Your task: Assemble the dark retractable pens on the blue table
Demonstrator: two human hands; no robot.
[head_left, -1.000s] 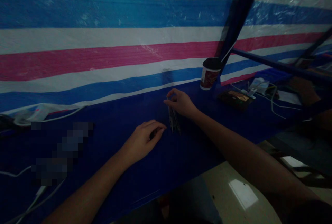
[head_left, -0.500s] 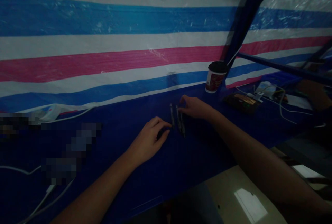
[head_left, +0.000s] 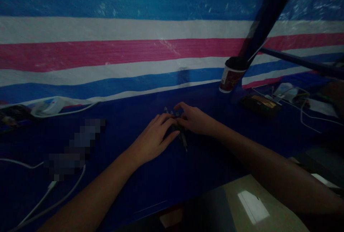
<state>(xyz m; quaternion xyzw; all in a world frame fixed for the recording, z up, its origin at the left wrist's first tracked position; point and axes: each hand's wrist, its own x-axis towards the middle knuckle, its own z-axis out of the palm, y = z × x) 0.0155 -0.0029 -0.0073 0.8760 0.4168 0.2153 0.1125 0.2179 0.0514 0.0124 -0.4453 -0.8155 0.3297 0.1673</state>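
Note:
Several slim pens (head_left: 183, 141) lie close together on the dark blue tabletop (head_left: 150, 189), partly covered by my hands. My left hand (head_left: 156, 135) rests at their left side, its fingers curved over them and its thumb apart from the fingers. From the right, my right hand (head_left: 194, 118) touches the upper part of the pens with bent fingers. The fingertips of both hands nearly meet. In the dim light I cannot make out whether either hand grips a pen.
A lidded red cup (head_left: 231, 76) stands at the back right, beside a blue post. Farther right lie a dark packet (head_left: 260, 105) and white cables. A pixelated object (head_left: 86, 140) and a cable are on the left. Striped sheeting hangs behind.
My right hand has moved left and my left hand has come over the pens. The pens are now bunched closer together and more slanted. The view has shifted slightly.

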